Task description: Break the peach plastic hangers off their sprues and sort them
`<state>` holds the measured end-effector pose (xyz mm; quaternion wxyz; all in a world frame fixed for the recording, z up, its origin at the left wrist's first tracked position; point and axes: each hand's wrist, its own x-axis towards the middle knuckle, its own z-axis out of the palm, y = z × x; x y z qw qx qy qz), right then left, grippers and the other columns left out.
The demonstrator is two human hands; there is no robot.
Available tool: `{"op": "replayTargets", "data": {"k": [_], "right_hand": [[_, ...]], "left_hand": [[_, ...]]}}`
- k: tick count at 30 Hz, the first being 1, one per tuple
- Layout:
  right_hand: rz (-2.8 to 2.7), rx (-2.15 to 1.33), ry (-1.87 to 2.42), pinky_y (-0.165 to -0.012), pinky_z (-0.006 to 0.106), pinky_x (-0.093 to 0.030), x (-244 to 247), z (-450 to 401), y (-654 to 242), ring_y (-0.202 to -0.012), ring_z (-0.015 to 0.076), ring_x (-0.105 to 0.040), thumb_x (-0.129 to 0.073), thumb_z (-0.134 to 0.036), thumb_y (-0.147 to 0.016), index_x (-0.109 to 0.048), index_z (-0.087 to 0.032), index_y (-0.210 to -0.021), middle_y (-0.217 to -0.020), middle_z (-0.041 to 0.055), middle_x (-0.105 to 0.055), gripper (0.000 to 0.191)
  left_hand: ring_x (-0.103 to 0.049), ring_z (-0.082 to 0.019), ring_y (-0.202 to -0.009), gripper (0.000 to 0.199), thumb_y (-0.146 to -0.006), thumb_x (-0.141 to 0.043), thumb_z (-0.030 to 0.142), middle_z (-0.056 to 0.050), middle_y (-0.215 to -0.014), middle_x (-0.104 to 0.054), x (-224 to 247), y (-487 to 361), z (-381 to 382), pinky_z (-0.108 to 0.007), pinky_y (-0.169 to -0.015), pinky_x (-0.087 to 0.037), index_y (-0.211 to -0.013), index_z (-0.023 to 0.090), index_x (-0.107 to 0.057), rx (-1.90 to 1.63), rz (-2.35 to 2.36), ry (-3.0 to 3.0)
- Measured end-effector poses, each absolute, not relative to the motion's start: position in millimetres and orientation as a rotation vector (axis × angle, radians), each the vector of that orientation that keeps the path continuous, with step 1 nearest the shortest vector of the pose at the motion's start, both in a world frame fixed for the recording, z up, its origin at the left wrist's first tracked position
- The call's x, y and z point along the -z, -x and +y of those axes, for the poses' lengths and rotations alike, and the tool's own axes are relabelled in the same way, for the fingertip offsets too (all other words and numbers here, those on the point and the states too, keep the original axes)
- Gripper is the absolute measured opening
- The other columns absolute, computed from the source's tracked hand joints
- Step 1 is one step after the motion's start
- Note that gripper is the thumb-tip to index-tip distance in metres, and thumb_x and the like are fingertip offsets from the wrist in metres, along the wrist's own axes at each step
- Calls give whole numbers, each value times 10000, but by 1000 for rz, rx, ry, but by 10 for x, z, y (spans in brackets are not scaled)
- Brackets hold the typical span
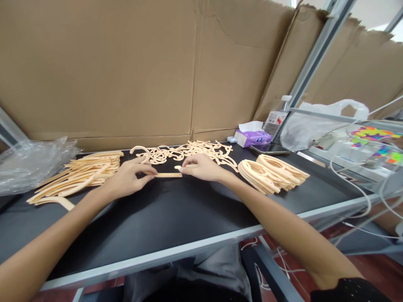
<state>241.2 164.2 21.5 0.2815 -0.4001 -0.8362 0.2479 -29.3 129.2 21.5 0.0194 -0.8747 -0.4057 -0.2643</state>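
Observation:
My left hand pinches a cream plastic piece that has a curved hook at the top and a straight bar pointing right. Beside the bar's right end, my right hand has its fingertips closed on a small cream piece. Behind both hands lies a loose heap of small curved cream parts. Long cream arms are piled to the left of my left hand. Stacks of flat cream pieces with oval openings rest to the right.
Clear plastic bags lie at the far left. A purple tissue pack, a phone and a bottle stand or lie at the back right. Cardboard walls the rear; a metal edge borders the black table's front.

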Motion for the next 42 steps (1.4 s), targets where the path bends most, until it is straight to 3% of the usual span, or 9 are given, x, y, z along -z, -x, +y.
{"op": "replayTargets", "data": {"k": [4,14,20,42], "right_hand": [[-2248,-680,1097,-546,253,-273,-236,1642,-2435,-536,82,-410,-620,-431,-820,-708,-153,-708,-569,-34,-526,312],[-2336,-543,1166,-584,254,-266,-289,1604,-2468,-578,96,-451,-598,-451,-835,-670,-157,-650,-572,-16,-546,356],[-2428,-529,1112,-570,261,-220,-243,1595,-2468,-550,89,-374,-541,-466,-863,-598,-153,-596,-522,-37,-433,415],[-2528,-394,1246,-584,264,-236,-214,1564,-2400,-568,105,-406,-515,-498,-895,-681,-185,-664,-583,-10,-545,424]], "left_hand": [[-595,-167,-808,234,-877,-565,324,-31,-854,-660,-229,283,1289,-283,-752,-457,-841,213,-768,886,-1272,2754],[-595,-156,-715,272,-808,-619,468,0,-780,-701,-310,265,1266,-258,-657,-426,-767,220,-721,768,-1539,2774],[-584,-146,-664,288,-781,-624,492,10,-735,-697,-306,272,1279,-250,-627,-414,-730,221,-705,790,-1615,2754],[-582,-143,-655,279,-784,-644,476,6,-709,-688,-244,288,1313,-239,-612,-419,-717,208,-692,837,-1560,2785]]}}
